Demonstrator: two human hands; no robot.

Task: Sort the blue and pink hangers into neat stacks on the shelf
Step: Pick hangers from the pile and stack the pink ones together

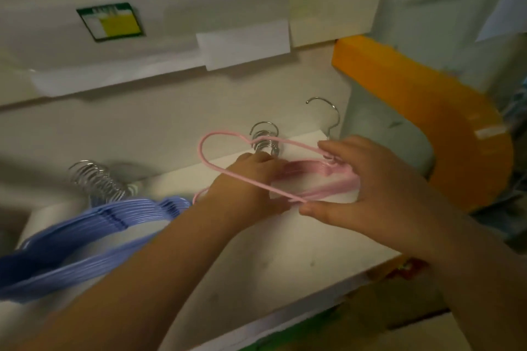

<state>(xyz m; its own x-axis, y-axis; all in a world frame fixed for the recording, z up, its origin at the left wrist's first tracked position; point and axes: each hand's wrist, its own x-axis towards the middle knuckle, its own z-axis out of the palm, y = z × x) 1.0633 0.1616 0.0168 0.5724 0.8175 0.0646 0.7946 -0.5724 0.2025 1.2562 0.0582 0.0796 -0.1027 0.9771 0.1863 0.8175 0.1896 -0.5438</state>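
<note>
Your loose pink hanger (245, 177) could snag its hook on the steel hooks of the pink stack (319, 172) as you lower it, dragging that pile askew on the shelf (285, 242). Your right hand (368, 182) pinches the hanger near its neck, just over the stack; your left hand (251, 179) reaches under its frame, fingers blurred, seemingly steadying the stack. The blue stack (94, 225) lies left of the pink one.

White shelf (256, 259), front edge running lower right. On it, left: stack of blue hangers (85, 236), metal hooks bunched toward the back. Just beside it, right: stack of pink hangers (313, 172), hooks also at the back. Image blurred.
</note>
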